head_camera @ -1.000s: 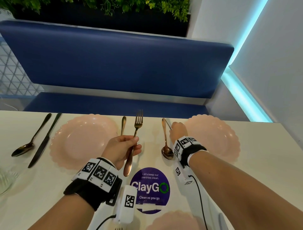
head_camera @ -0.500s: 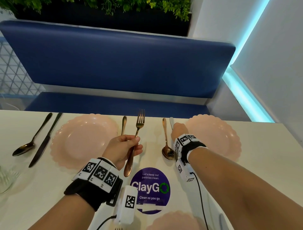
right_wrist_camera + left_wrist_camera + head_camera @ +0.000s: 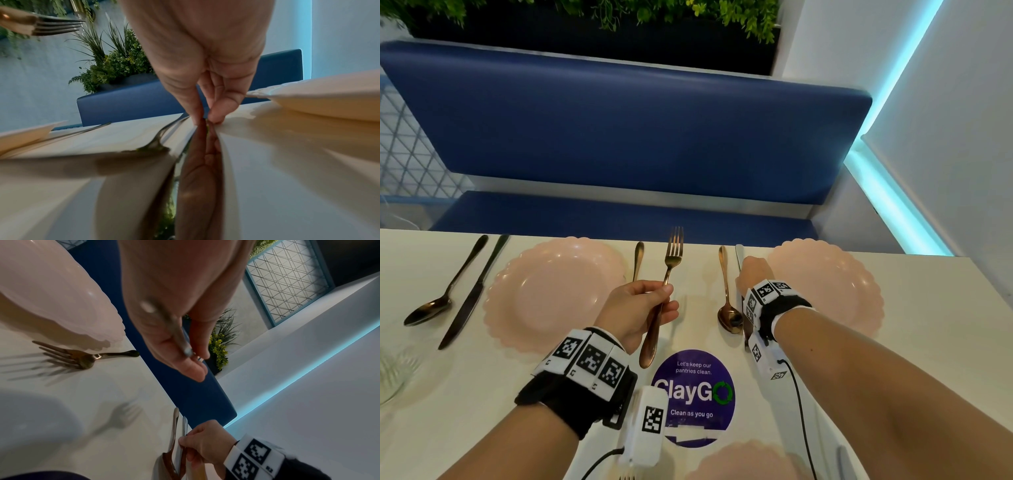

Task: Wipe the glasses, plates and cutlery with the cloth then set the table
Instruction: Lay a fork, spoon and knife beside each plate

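Head view shows the left hand gripping a fork above the tabletop; the right hand pinches a knife lying at 9 o'clock of the right plate. Nudged, the knife could knock the neighbouring spoon askew.

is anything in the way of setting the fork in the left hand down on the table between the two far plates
Nothing visible blocks it. The left hand holds the copper fork over a bare strip of table, between the other fork and the copper spoon.
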Demonstrator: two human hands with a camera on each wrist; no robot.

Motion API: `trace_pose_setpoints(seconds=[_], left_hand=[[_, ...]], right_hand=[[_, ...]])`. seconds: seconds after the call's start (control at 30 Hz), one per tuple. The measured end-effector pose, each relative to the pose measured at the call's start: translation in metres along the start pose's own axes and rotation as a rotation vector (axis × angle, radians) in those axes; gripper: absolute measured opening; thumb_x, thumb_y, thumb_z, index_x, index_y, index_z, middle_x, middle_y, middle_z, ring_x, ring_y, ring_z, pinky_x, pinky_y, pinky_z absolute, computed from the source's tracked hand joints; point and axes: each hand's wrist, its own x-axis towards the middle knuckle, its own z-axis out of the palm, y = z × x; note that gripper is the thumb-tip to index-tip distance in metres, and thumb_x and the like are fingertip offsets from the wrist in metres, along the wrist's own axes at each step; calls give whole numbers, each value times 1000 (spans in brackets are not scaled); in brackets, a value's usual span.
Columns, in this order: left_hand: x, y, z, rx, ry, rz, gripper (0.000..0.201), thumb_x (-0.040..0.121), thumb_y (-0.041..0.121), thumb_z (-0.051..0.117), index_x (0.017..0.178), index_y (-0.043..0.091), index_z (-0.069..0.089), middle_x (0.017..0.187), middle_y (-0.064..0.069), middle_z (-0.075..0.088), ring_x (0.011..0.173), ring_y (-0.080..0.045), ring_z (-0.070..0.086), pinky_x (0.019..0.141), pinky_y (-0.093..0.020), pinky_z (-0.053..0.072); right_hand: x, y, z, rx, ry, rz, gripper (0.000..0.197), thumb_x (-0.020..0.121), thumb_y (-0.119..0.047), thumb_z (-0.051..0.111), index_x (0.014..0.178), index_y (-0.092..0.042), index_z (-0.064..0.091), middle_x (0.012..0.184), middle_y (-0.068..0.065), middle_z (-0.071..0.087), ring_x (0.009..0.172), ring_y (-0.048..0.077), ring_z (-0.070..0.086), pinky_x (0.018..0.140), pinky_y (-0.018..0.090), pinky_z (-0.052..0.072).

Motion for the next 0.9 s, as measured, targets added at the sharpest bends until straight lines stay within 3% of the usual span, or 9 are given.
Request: trace_pose_setpoints(seconds=[0.73,0.83,0.9], left_hand=[[-2,-1,0,8,6,-7,7,87,4,60,93,2,59,78,-12,62,68,-21,65,59,-24,60],[-1,0,-1,33,11,4,8,86,5,61,93,2,59,72,-9,58,54,-14,60,48,-20,54],[1,1,-1,122,35,39,8,85,5,63,92,4,60,71,-7,57,53,-12,55,44,-17,49]], right_hand=[[-9,-2,-8,-56,-43,-26,34,96,-18,50,126,-3,47,123,14,59,111,25,58,96,27,45],[-11,-7,-19,-29,39,-81,34,97,-16,48,128,-4,46,126,15,56,114,26,56,97,30,44],[-19,-16,-31,118,224,-160,25,96,-15,47,119,-5,53,117,14,59,105,26,59,92,33,47]])
